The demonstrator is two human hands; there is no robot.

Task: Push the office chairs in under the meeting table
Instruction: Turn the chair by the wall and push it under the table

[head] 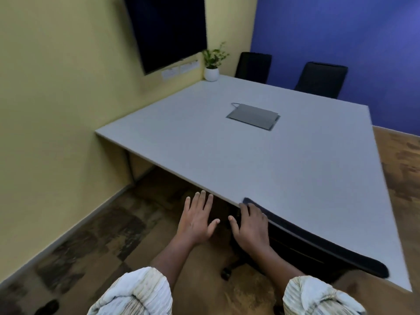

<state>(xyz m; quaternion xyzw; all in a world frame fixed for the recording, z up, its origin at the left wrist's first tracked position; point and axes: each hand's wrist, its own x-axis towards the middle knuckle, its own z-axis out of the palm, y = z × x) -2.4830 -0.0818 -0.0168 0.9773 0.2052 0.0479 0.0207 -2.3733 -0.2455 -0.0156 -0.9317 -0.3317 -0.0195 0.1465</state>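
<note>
A black office chair (318, 244) stands at the near edge of the light grey meeting table (227, 151), its backrest top against the table edge and its seat hidden beneath. My right hand (252, 226) rests on the left end of the backrest, fingers spread over it. My left hand (197, 219) hovers flat with fingers apart just left of the chair, over the floor, holding nothing. Two more black chairs (253, 67) (321, 79) stand at the far side of the table, backs against the blue wall.
A grey cable box lid (253, 116) sits in the table's middle. A small potted plant (212, 64) stands at the far corner under a dark wall screen (168, 30). The yellow wall runs along the left; wood floor (400, 169) shows to the right.
</note>
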